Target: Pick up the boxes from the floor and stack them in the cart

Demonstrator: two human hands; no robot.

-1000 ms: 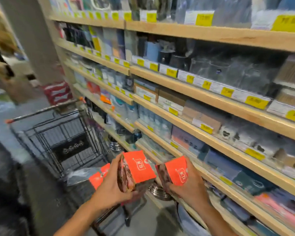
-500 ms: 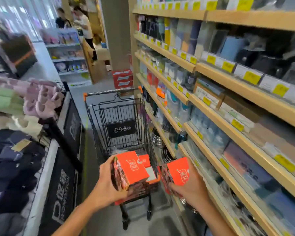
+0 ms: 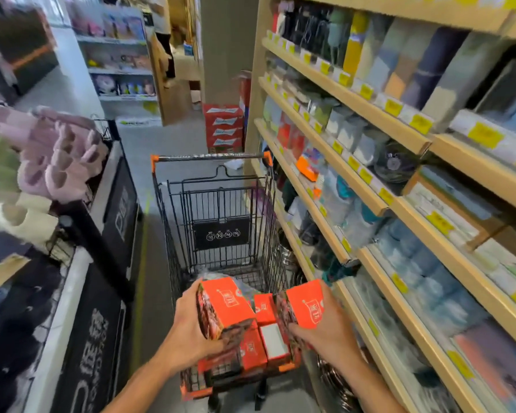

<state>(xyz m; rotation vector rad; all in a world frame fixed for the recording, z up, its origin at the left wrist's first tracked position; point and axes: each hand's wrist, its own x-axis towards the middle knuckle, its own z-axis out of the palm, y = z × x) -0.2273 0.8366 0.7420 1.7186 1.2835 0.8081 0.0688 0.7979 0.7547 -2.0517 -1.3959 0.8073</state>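
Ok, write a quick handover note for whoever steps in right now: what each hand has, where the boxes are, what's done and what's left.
Left hand: grips one orange box, held above the near end of the cart.
Right hand: grips a second orange box, also above the cart's near end.
In the cart: several matching boxes already lie stacked at the near end, with a clear plastic-wrapped item behind them.
Done: some boxes loaded; two more lifted.
Left: set both held boxes onto the stack. The floor beside the cart is mostly out of view, so whether more boxes wait there cannot be told.
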